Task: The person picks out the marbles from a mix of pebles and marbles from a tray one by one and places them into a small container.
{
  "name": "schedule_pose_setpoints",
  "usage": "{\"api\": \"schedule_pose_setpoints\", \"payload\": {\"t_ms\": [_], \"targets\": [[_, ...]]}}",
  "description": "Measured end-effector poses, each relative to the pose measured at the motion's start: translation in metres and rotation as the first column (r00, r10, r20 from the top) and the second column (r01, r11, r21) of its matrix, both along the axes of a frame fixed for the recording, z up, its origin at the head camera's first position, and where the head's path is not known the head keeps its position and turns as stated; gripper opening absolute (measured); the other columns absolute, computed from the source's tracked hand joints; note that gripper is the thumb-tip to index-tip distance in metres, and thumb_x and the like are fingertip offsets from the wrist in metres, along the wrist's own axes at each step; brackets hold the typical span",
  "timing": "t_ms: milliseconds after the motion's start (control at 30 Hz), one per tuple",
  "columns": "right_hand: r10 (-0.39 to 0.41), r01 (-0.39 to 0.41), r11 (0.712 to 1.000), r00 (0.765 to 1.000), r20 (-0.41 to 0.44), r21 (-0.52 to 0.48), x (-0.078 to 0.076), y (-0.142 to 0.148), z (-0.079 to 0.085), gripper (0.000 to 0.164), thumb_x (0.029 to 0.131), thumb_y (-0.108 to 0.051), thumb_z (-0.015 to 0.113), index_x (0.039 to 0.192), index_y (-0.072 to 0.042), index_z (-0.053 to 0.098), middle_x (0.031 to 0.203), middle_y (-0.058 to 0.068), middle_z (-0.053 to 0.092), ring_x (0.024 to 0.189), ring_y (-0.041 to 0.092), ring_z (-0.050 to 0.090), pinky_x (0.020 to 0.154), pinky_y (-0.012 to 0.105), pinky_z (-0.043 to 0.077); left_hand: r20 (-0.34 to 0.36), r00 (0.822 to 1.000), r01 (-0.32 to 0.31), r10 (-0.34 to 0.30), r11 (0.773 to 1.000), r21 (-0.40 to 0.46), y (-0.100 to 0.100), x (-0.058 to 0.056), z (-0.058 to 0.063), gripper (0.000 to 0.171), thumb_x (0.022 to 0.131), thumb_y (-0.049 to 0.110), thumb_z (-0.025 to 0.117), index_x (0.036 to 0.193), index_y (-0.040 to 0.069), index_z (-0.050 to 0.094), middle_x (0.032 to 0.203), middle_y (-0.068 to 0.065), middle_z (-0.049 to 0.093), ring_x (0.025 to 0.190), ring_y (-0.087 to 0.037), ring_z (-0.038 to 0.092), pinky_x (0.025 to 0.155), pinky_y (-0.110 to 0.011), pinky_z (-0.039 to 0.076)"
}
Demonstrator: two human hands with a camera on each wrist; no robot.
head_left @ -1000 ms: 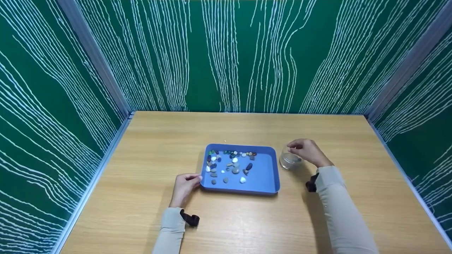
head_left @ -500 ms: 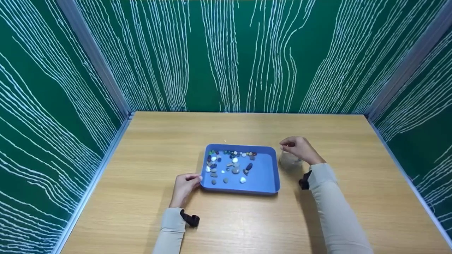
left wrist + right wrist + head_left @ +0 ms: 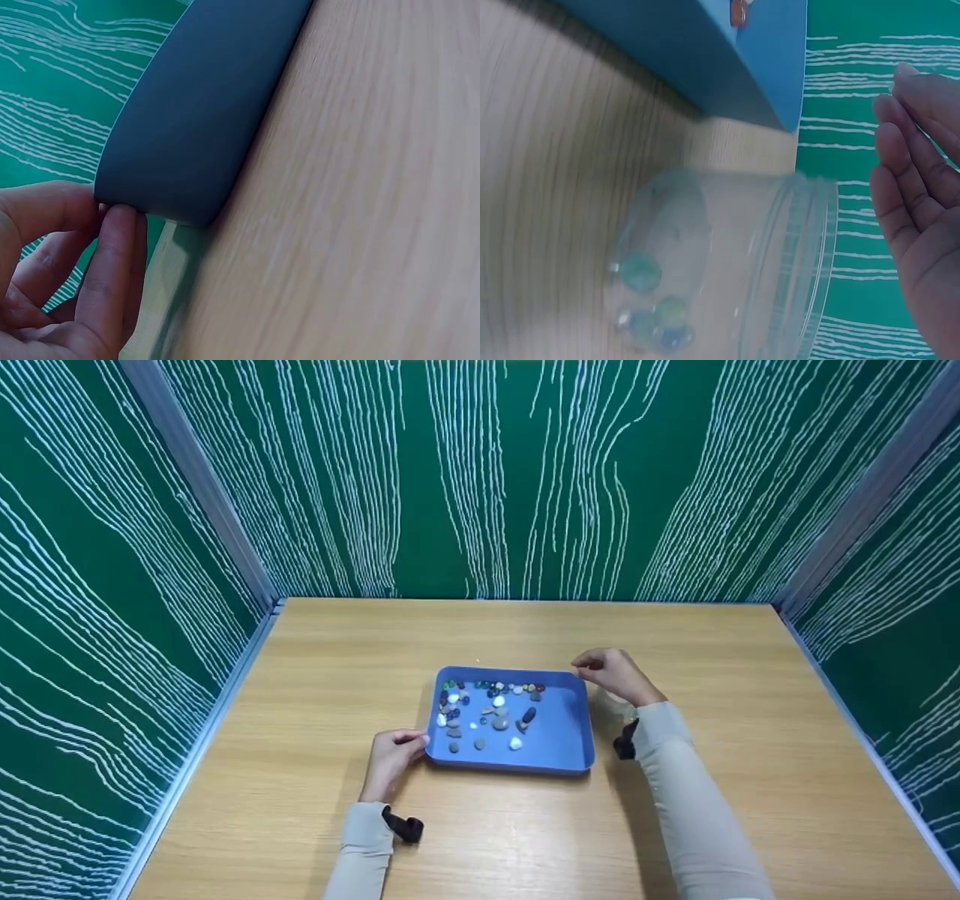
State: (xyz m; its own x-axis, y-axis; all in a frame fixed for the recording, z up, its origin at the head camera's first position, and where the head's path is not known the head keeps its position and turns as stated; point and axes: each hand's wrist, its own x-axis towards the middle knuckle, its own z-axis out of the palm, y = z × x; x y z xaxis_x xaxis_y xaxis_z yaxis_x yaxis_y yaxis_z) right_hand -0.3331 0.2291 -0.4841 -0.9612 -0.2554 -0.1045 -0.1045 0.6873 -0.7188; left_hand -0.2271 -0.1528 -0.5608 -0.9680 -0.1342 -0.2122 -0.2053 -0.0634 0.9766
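A blue tray stands on the table, with several marbles along its back and left sides and several pebbles, white, grey and dark, in its left and middle parts. At the tray's left front corner my left hand pinches the rim between thumb and fingers. My right hand hovers by the back right corner, its fingers loosely bent and nothing visible in them. Partly hidden under that hand in the head view is a clear jar. The right wrist view shows several greenish and bluish marbles inside it.
The wooden table is enclosed by green walls with white wavy lines and grey corner posts. A tiny white speck lies on the table behind the tray.
My right hand has moved left from above the jar to the tray's back right corner. The left hand and the tray have stayed in place.
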Motion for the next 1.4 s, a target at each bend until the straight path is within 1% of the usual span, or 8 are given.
{"api": "schedule_pose_setpoints", "payload": {"t_ms": [167,333,433,700,900,1067,1233,1400], "targets": [[0.022,-0.022,1.0,0.999,-0.027,-0.015,-0.005,-0.013,-0.002,0.024,0.094,-0.014,0.061,0.114,-0.004,0.068,0.113,0.015,0.067,0.101,0.027,0.063,0.092,0.044,0.055,-0.022,1.0,0.013,-0.014,1.0,-0.014,-0.002,0.0,-0.001,0.027,0.082,-0.003,0.067,0.105,-0.018,0.065,0.086,-0.008,0.07,0.074,-0.006,0.063,0.07,-0.019,0.057],[0.037,-0.038,0.999,0.999,-0.032,-0.029,-0.008,-0.027,-0.004,0.026,0.093,-0.015,0.062,0.115,-0.003,0.068,0.114,0.015,0.067,0.103,0.028,0.063,0.092,0.043,0.055,-0.001,1.0,0.007,-0.007,1.0,-0.006,-0.002,0.0,0.0,0.026,0.082,-0.003,0.067,0.105,-0.015,0.066,0.091,-0.011,0.071,0.076,-0.007,0.064,0.073,-0.021,0.058],[0.04,-0.04,0.999,0.999,-0.034,-0.027,-0.009,-0.034,-0.005,0.024,0.093,-0.016,0.062,0.114,-0.006,0.069,0.113,0.013,0.068,0.102,0.027,0.063,0.091,0.042,0.055,0.013,1.0,0.001,-0.001,1.0,-0.002,-0.001,0.0,0.0,0.025,0.082,-0.004,0.067,0.104,-0.015,0.067,0.092,-0.012,0.07,0.078,-0.009,0.064,0.074,-0.022,0.059],[0.041,-0.04,0.998,0.999,0.015,-0.048,-0.01,-0.05,-0.011,0.026,0.093,-0.018,0.063,0.117,-0.008,0.068,0.113,0.01,0.067,0.101,0.026,0.061,0.091,0.041,0.055,0.007,1.0,0.022,-0.022,1.0,0.011,-0.003,-0.002,-0.004,0.027,0.082,-0.003,0.068,0.104,-0.017,0.065,0.087,-0.007,0.069,0.077,-0.009,0.064,0.075,-0.022,0.059],[0.072,-0.071,0.996,0.997,0.014,-0.057,-0.014,-0.058,-0.015,0.027,0.094,-0.016,0.061,0.118,-0.006,0.067,0.111,0.009,0.068,0.1,0.025,0.062,0.091,0.041,0.054,0.012,1.0,0.016,-0.016,1.0,0.015,-0.003,-0.002,-0.003,0.026,0.081,-0.004,0.068,0.104,-0.016,0.065,0.088,-0.008,0.07,0.079,-0.011,0.066,0.076,-0.024,0.059],[0.104,-0.103,0.992,0.995,0.004,-0.069,-0.014,-0.066,-0.017,0.026,0.094,-0.012,0.061,0.118,-0.003,0.066,0.108,0.012,0.068,0.094,0.025,0.066,0.086,0.038,0.057,0.006,1.0,0.007,-0.007,0.999,0.054,-0.003,-0.001,-0.003,0.027,0.081,-0.006,0.067,0.104,-0.019,0.064,0.086,-0.007,0.069,0.077,-0.01,0.065,0.075,-0.024,0.059],[0.137,-0.138,0.987,0.99,-0.012,-0.085,-0.014,-0.075,-0.019,0.025,0.094,-0.008,0.06,0.116,0.001,0.066,0.108,0.016,0.068,0.094,0.03,0.066,0.082,0.039,0.058,0.0,1.0,-0.006,0.006,0.996,0.088,-0.001,-0.002,-0.004,0.027,0.081,-0.008,0.066,0.105,-0.02,0.063,0.083,-0.003,0.067,0.074,-0.008,0.064,0.072,-0.022,0.059],[0.144,-0.143,0.987,0.99,0.007,-0.071,-0.015,-0.083,-0.022,0.025,0.093,-0.007,0.061,0.116,-0.001,0.067,0.106,0.014,0.068,0.089,0.023,0.064,0.08,0.035,0.058,0.005,1.0,-0.006,0.006,0.996,0.089,-0.001,-0.002,-0.004,0.028,0.082,-0.008,0.065,0.106,-0.02,0.062,0.087,-0.007,0.068,0.077,-0.009,0.064,0.076,-0.023,0.059]]}}
